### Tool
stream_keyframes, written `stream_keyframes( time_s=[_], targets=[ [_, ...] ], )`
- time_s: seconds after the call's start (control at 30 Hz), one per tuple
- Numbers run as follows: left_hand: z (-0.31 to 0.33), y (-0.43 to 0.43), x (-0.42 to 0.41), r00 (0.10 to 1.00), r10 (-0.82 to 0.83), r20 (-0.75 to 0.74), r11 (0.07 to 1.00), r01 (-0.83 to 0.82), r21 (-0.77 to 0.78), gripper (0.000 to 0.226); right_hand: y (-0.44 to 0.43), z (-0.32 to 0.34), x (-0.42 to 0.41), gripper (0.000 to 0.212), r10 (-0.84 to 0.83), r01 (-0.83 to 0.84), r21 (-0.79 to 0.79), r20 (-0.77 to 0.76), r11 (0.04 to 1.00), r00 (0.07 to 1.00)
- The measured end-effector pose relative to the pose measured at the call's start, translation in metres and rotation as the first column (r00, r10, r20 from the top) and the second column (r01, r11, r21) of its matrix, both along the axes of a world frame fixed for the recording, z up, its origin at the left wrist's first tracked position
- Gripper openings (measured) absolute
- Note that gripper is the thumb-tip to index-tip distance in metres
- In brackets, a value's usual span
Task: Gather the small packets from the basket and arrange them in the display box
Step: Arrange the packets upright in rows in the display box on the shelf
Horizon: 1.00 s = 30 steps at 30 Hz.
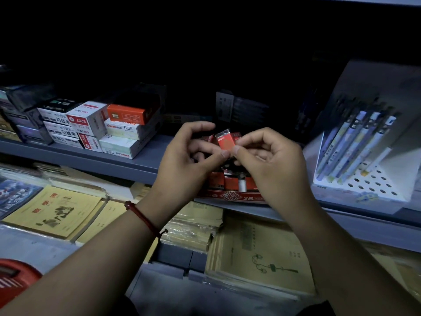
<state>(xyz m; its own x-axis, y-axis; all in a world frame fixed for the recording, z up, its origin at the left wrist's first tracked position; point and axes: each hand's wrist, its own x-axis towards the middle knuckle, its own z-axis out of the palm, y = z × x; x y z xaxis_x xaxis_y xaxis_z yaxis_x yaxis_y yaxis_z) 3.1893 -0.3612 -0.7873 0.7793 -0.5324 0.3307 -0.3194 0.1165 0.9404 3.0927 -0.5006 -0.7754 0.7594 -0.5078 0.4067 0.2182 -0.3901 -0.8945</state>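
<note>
Grey shelf (141, 160) is bounded by pen stand (376, 176) at right and stacked boxes (118, 135) at left, with a bare strip left before the red display box (234, 196) at the front edge; just above it, one red packet (225, 142) is pinched by thumb and forefinger of left hand (186, 163) and right hand (273, 160).

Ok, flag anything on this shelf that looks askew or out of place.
The S207 boxes and the lowest 0.5 box sit with print upside down, unlike the upright orange box above. The display box is too hidden to judge.
</note>
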Motion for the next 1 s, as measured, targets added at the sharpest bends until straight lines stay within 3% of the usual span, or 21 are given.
stream_keyframes(
  time_s=[0.17, 0.4, 0.53, 0.63, 0.77, 1.0],
  targets=[
    [0.0, 0.0, 0.002, 0.993, -0.032, 0.118, 0.998, 0.026, 0.051, 0.037, -0.009, 0.002, 0.0, 0.048, 0.076, -0.075, 0.008, -0.059, 0.997, 0.995],
    [0.005, 0.006, -0.001, 0.981, -0.107, 0.161, 0.984, 0.081, 0.158, 0.04, -0.015, 0.002, -0.004, 0.02, 0.026, -0.036, -0.079, -0.125, 0.996, 0.992],
    [0.004, 0.01, 0.003, 0.983, -0.094, 0.158, 0.955, 0.044, 0.295, 0.04, -0.023, 0.0, -0.007, 0.009, 0.071, -0.103, -0.125, -0.232, 0.987, 0.97],
    [0.003, 0.015, 0.006, 0.978, -0.107, 0.181, 0.936, 0.037, 0.351, 0.037, -0.026, -0.002, -0.007, 0.007, 0.094, -0.132, -0.133, -0.26, 0.982, 0.961],
    [0.002, 0.019, 0.007, 0.937, -0.085, 0.339, 0.905, -0.069, 0.419, 0.025, -0.028, -0.003, -0.009, 0.003, 0.075, -0.145, -0.211, -0.308, 0.967, 0.949],
    [0.008, 0.023, 0.009, 0.862, -0.155, 0.483, 0.824, -0.157, 0.545, 0.034, -0.026, -0.004, -0.007, 0.007, 0.015, -0.158, -0.363, -0.367, 0.918, 0.93]
  ],
)
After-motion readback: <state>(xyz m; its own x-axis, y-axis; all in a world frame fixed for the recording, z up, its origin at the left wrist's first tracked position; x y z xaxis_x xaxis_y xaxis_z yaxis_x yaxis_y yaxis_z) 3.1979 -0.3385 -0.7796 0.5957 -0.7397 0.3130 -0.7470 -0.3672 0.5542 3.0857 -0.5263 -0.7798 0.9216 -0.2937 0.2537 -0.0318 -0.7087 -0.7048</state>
